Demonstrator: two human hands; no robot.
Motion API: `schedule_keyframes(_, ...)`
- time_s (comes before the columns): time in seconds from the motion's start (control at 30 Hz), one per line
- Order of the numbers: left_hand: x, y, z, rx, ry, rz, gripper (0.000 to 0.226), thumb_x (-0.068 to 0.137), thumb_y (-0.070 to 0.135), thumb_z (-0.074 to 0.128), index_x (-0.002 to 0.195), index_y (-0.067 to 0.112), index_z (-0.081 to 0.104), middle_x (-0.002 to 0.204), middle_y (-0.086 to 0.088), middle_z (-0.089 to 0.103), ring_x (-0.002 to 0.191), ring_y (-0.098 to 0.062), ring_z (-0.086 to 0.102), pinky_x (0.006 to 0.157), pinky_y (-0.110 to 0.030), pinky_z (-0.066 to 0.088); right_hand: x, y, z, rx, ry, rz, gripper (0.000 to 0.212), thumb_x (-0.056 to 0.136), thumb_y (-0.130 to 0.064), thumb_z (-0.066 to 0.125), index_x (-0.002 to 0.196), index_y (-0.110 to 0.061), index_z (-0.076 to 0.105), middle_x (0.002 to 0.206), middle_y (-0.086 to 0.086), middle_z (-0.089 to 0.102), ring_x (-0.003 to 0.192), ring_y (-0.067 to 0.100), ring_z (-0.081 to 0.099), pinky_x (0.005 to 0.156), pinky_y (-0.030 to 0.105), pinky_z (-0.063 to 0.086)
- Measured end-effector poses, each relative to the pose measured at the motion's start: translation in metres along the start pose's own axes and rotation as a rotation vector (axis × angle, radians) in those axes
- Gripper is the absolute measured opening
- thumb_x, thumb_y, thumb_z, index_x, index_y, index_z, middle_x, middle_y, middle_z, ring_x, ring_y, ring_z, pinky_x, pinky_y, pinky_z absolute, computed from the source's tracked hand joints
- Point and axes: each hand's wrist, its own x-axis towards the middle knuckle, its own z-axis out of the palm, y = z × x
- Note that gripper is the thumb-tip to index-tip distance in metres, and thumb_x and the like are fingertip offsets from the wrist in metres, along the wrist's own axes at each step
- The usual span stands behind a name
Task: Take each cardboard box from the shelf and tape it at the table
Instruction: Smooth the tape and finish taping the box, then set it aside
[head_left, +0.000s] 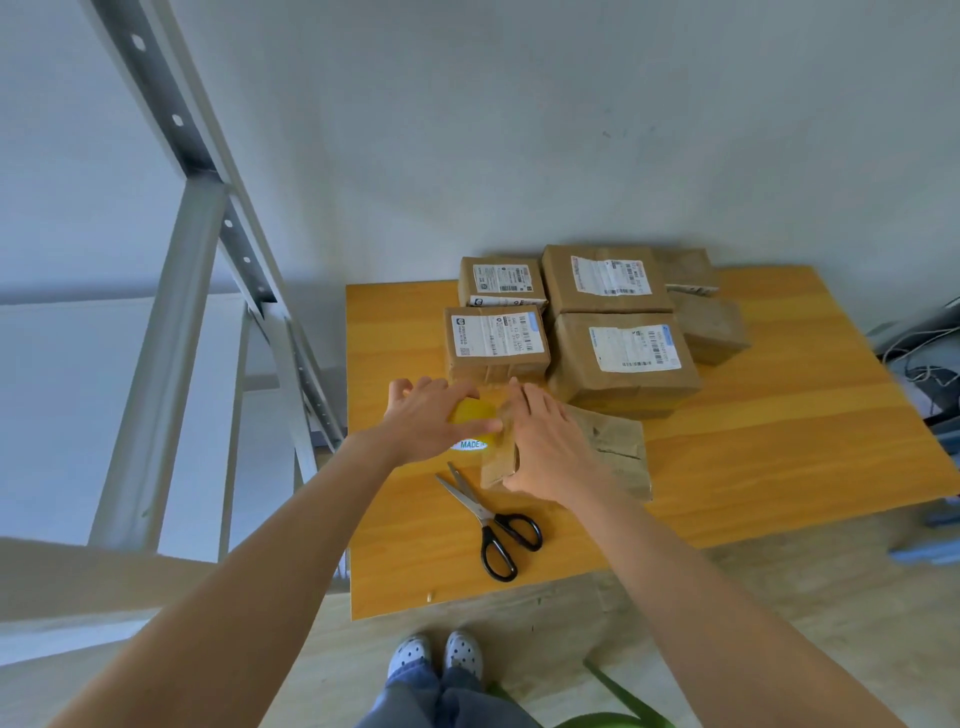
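- You face an orange wooden table (779, 415) set against a white wall (519, 130), with a grey metal shelf (171, 322) at your 9 o'clock.
- Your left hand (431, 421) is curled over a yellow tape roll (472, 415), fingers and thumb wrapped round it.
- Your right hand (545, 447) lies flat, fingers straight and close together, pressing on top of a cardboard box (615, 452).
- That box lies on the table under your right palm. Its uncovered part runs out towards 3 o'clock of the hand, and the tape roll meets its left end at 9 o'clock.
- Scissors (493, 519) lie on the table at 6 o'clock of the tape roll, blades slightly apart, just beside the box's near corner.
- Labelled boxes (618, 353) are packed together at 12 o'clock, the nearest just beyond your fingertips.
- Bare tabletop lies at 3 to 4 o'clock of the box. The table's near edge is at 6 o'clock past the scissors, and its left edge runs under your left forearm.
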Motion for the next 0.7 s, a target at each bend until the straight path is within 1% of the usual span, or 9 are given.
schedule_keyframes(0.07, 0.0, 0.009, -0.007, 0.01, 0.015, 0.048, 0.06, 0.075, 0.067, 0.062, 0.118, 0.029, 0.042, 0.104, 0.011, 0.045, 0.102, -0.013, 0.038, 0.104, -0.043, 0.021, -0.004, 0.005, -0.011, 0.101, 0.012, 0.017, 0.122, 0.074, -0.043, 0.08, 0.154, -0.005, -0.004, 0.159, 0.011, 0.011, 0.147, 0.026, 0.014, 0.119, 0.038, 0.018)
schedule_keyframes(0.13, 0.001, 0.016, -0.01, 0.043, 0.094, 0.096, 0.053, 0.076, 0.041, 0.073, 0.115, 0.029, 0.04, 0.112, 0.009, 0.048, 0.11, -0.016, 0.043, 0.104, -0.041, 0.021, -0.006, 0.01, -0.018, 0.185, 0.037, 0.036, 0.125, 0.069, -0.042, 0.083, 0.154, -0.008, -0.002, 0.159, 0.01, 0.01, 0.146, 0.026, 0.015, 0.118, 0.039, 0.022)
schedule_keyframes(0.2, 0.004, 0.023, -0.015, 0.07, 0.201, 0.128, 0.047, 0.077, 0.014, 0.066, 0.114, 0.029, 0.04, 0.116, 0.006, 0.051, 0.114, -0.019, 0.044, 0.101, -0.037, 0.021, -0.01, 0.015, -0.024, 0.247, 0.069, 0.054, 0.124, 0.067, -0.037, 0.084, 0.154, -0.009, 0.001, 0.156, 0.008, 0.013, 0.145, 0.025, 0.018, 0.117, 0.038, 0.025)
schedule_keyframes(0.3, 0.004, 0.034, -0.022, 0.053, 0.297, 0.15, 0.06, 0.075, -0.003, 0.057, 0.127, 0.025, 0.045, 0.125, 0.001, 0.047, 0.117, -0.02, 0.039, 0.098, -0.033, 0.025, -0.018, 0.024, -0.031, 0.357, 0.092, 0.07, 0.122, 0.067, -0.031, 0.085, 0.154, -0.011, 0.002, 0.155, 0.006, 0.012, 0.144, 0.025, 0.018, 0.115, 0.038, 0.029)
schedule_keyframes(0.37, 0.003, 0.041, -0.024, -0.041, 0.327, 0.15, 0.069, 0.078, -0.009, 0.052, 0.136, 0.027, 0.044, 0.134, -0.002, 0.044, 0.119, -0.023, 0.041, 0.093, -0.03, 0.036, -0.023, 0.031, -0.034, 0.401, 0.113, 0.074, 0.122, 0.067, -0.031, 0.086, 0.154, -0.012, 0.003, 0.153, 0.005, 0.014, 0.142, 0.025, 0.021, 0.113, 0.037, 0.031)
schedule_keyframes(0.47, 0.003, 0.054, -0.019, -0.256, 0.379, 0.106, 0.081, 0.079, -0.014, 0.048, 0.146, 0.028, 0.033, 0.137, -0.004, 0.046, 0.101, -0.025, 0.057, 0.066, -0.029, 0.051, -0.032, 0.045, -0.034, 0.42, 0.142, 0.106, 0.118, 0.067, -0.035, 0.085, 0.153, -0.012, 0.007, 0.148, 0.004, 0.018, 0.138, 0.023, 0.025, 0.109, 0.036, 0.035)
schedule_keyframes(0.5, 0.004, 0.059, -0.017, -0.323, 0.41, 0.071, 0.078, 0.081, -0.013, 0.048, 0.147, 0.026, 0.032, 0.134, -0.006, 0.05, 0.099, -0.025, 0.059, 0.067, -0.032, 0.053, -0.035, 0.05, -0.034, 0.431, 0.145, 0.118, 0.118, 0.067, -0.036, 0.085, 0.153, -0.014, 0.007, 0.146, 0.003, 0.018, 0.137, 0.022, 0.025, 0.108, 0.036, 0.036)
schedule_keyframes(0.6, 0.013, 0.076, -0.005, -0.476, 0.424, 0.004, 0.054, 0.09, -0.003, 0.049, 0.138, 0.022, 0.042, 0.112, -0.009, 0.063, 0.093, -0.028, 0.062, 0.062, -0.028, 0.047, -0.045, 0.066, -0.036, 0.45, 0.137, 0.136, 0.12, 0.069, -0.037, 0.084, 0.153, -0.019, 0.002, 0.141, -0.001, 0.017, 0.134, 0.02, 0.024, 0.109, 0.036, 0.036)
schedule_keyframes(0.7, 0.02, 0.096, 0.004, -0.605, 0.402, 0.003, 0.041, 0.093, 0.003, 0.052, 0.129, 0.021, 0.045, 0.091, -0.004, 0.062, 0.081, -0.024, 0.062, 0.056, -0.024, 0.043, -0.054, 0.08, -0.036, 0.441, 0.1, 0.146, 0.114, 0.068, -0.039, 0.084, 0.152, -0.014, 0.01, 0.137, -0.001, 0.017, 0.134, 0.022, 0.025, 0.109, 0.035, 0.036)
